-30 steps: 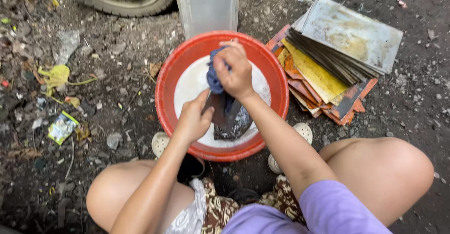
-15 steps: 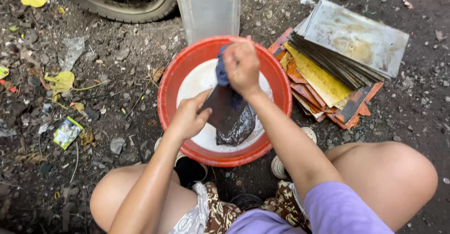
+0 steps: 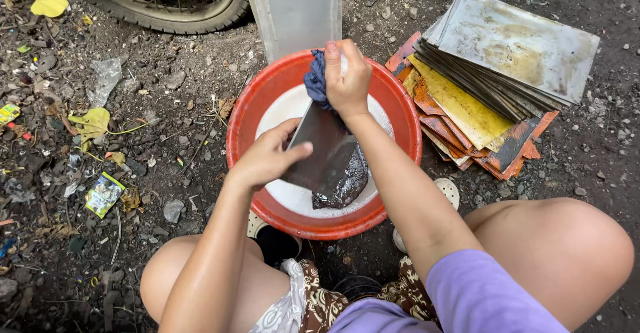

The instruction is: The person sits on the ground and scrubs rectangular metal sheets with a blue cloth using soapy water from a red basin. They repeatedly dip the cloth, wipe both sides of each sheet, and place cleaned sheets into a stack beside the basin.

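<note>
A round red plastic basin (image 3: 400,130) of milky water sits on littered ground, a dark wet rectangular metal sheet (image 3: 327,150) propped inside it. The left hand (image 3: 267,160) grips the sheet's edge, while the right hand (image 3: 347,80), fingers clenched on a blue rag (image 3: 315,80), has slid from mid-sheet to its far end, seemingly finishing a scrubbing stroke.

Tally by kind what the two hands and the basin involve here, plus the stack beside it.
Hands: 2, left hand, right hand
Red basin: 1
Dark metal plate: 1
Blue cloth: 1
Stack of plates: 1
Total: 6
</note>
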